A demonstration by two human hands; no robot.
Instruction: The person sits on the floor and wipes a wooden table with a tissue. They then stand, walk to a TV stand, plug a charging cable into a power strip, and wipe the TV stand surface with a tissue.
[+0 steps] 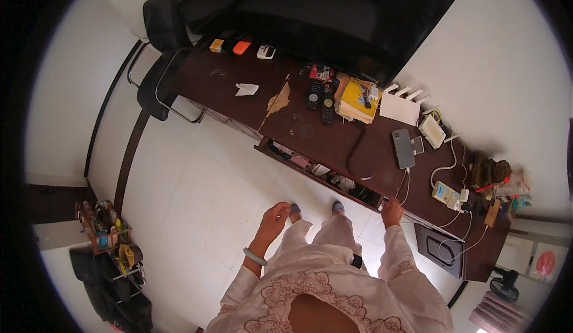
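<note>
Over the white tiled floor, my left hand (273, 221) hangs in front of my body with its fingers loosely bent. I see nothing held in it, and a pale bangle (254, 257) circles that wrist. My right hand (392, 213) is at the right end of a pulled-out drawer (309, 178), fingers curled by its edge. A small white object shows beside those fingers; whether I grip it or the drawer is unclear. Inside the drawer lie cloths (300, 159), clear plastic (344, 183) and dark items. Above it spreads the dark brown cabinet top (322, 143).
On the cabinet are two remote controls (328, 108), a yellow book (358, 99), a white router (399, 108), a grey phone (404, 148) on a cable and a power strip (445, 193). A large television (304, 15) stands behind. A black chair (156, 82) is at left.
</note>
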